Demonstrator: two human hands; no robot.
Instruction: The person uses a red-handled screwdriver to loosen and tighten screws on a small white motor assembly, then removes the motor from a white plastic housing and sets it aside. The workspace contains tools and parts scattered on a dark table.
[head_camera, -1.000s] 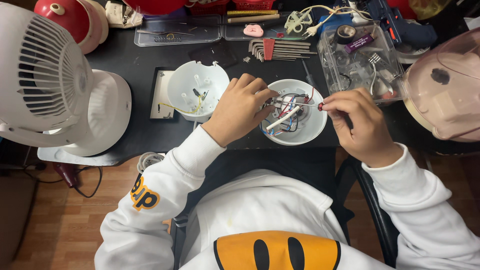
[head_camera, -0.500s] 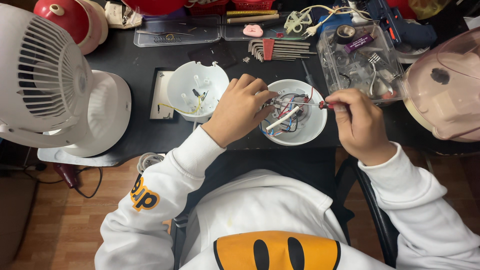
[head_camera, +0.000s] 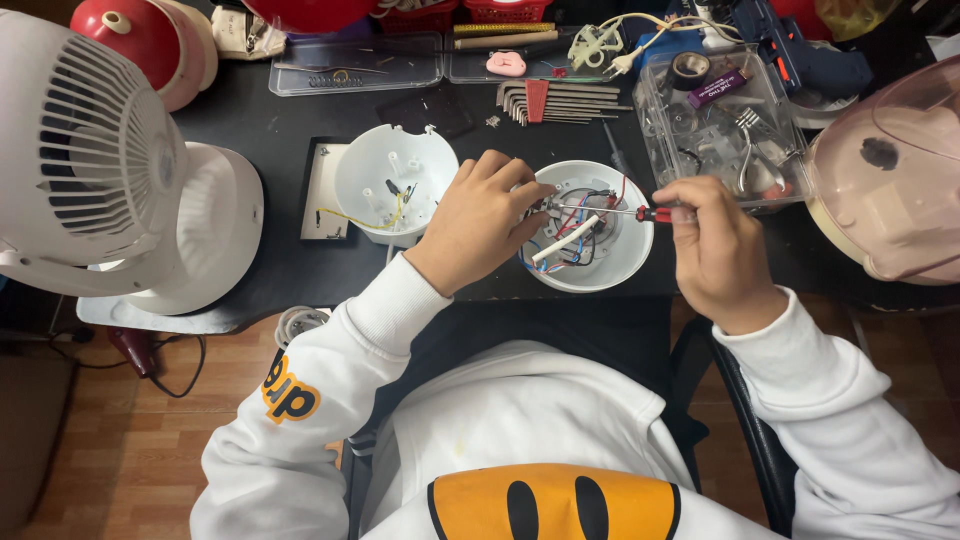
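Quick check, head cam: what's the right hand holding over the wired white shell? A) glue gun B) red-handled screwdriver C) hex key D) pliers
B: the right hand grips a red-handled screwdriver whose shaft reaches into the wired white shell, which the left hand steadies; the hex keys lie on the table behind.

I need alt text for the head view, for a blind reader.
The right hand points a screwdriver into a white shell full of wires, which the left hand steadies on a black table. A white fan stands left.
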